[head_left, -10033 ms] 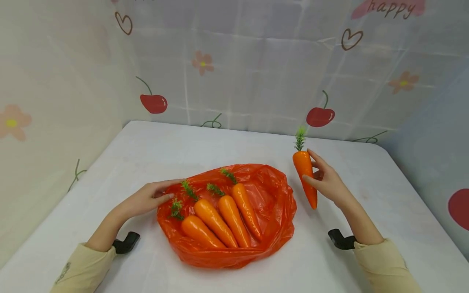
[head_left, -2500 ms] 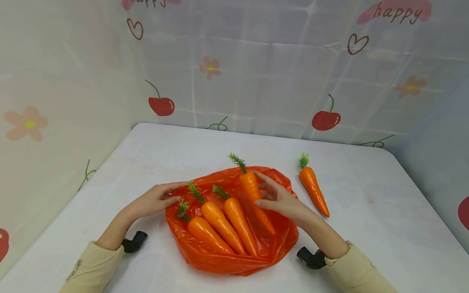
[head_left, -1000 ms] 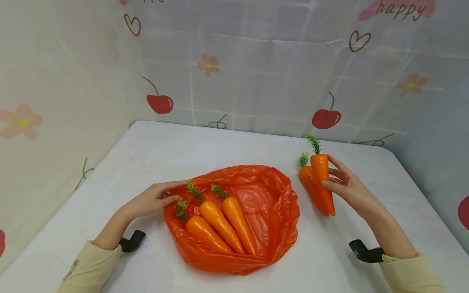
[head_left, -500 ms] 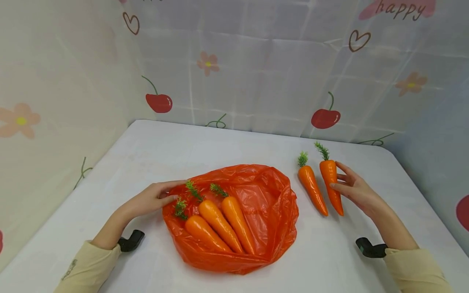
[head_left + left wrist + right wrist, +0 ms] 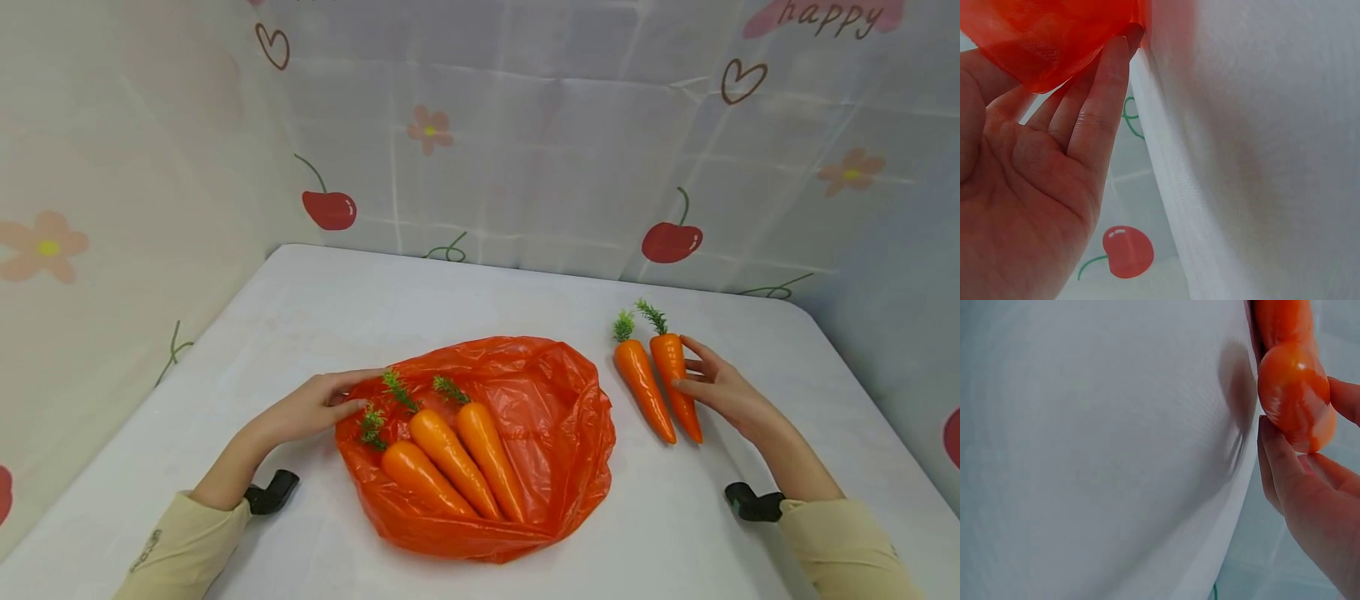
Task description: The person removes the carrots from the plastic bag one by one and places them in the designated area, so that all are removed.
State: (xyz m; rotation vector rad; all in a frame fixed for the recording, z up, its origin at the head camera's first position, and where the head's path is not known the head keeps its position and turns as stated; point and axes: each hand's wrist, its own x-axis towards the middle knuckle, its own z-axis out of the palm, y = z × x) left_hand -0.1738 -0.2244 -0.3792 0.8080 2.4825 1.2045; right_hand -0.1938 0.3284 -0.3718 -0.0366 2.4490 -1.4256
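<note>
My right hand pinches an orange carrot with a green leafy top between thumb and fingers, low over the table. Just left of it, another carrot lies almost parallel. In the right wrist view the held carrot shows end-on with the fingers against it. My left hand holds the left rim of a crumpled, orange-red plastic bag; in the left wrist view the bag's edge hangs between thumb and fingers. Inside the bag 3 carrots lie side by side, tops toward the left hand.
A white table carries everything. Behind it hangs a pale curtain printed with cherries, flowers and hearts. Black wrist-worn devices sit at both cuffs.
Over the last seconds the right hand has carried another carrot from the bag to the right and lowered it beside the one on the table. The left hand keeps its place at the rim.
</note>
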